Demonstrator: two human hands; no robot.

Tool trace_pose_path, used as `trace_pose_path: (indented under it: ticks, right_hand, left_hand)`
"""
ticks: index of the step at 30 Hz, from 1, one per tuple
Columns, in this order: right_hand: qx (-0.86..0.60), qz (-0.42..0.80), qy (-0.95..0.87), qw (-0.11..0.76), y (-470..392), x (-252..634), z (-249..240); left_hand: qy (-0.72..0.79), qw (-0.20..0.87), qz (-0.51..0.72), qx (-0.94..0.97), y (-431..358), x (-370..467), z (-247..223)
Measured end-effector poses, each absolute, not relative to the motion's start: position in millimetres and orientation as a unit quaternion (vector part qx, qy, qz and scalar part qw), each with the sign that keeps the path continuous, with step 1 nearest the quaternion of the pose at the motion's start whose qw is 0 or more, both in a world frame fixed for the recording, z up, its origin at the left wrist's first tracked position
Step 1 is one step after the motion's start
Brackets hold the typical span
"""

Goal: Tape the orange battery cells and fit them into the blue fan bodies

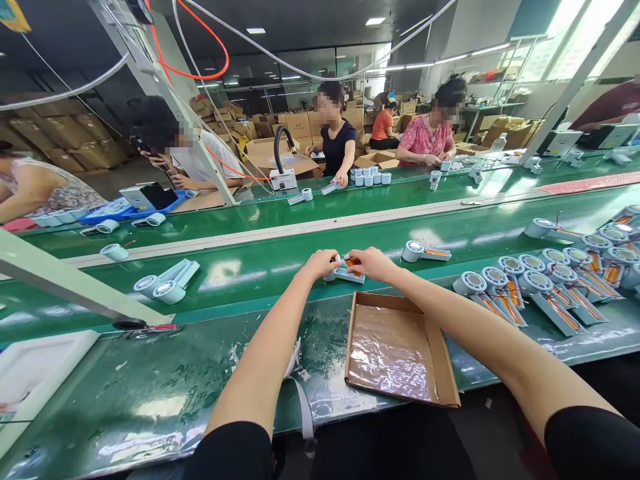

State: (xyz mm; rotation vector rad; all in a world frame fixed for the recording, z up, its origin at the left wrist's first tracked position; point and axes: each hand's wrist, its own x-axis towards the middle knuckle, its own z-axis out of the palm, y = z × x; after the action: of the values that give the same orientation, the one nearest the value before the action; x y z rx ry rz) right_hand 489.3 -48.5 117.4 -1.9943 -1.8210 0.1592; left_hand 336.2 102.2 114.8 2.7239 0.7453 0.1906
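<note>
Both my arms stretch out over the green conveyor belt. My left hand (321,265) is closed at the round head end of a light-blue plastic housing (349,276), which has a short handle. Fingers of my right hand (374,264) are bent around a small orange piece (353,262) over the handle of that housing. The fingers cover much of the part, so its inside is mostly hidden. To the right on the belt lies a similar housing (413,251) with a round head and orange inside its handle.
A shallow cardboard tray (453,373) sits below my right forearm. Many wired housings (535,282) crowd the right bench. Two more housings (169,291) lie left on the belt. Pliers (163,328) rest near a slanted post (75,283). Co-workers (337,143) sit across the line.
</note>
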Motion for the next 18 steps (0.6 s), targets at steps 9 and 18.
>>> trace_pose_path:
  ticks: [9,18]
  right_hand:
    - [-0.745,0.022,-0.667,-0.012,-41.9,476.4,112.6]
    - [-0.735,0.044,-0.671,-0.088,-37.9,474.6,127.3]
  left_hand:
    - [0.309,0.171,0.107,0.930,103.0,357.0,104.1]
    - [0.330,0.190,0.119,0.917,82.0,365.3,115.9]
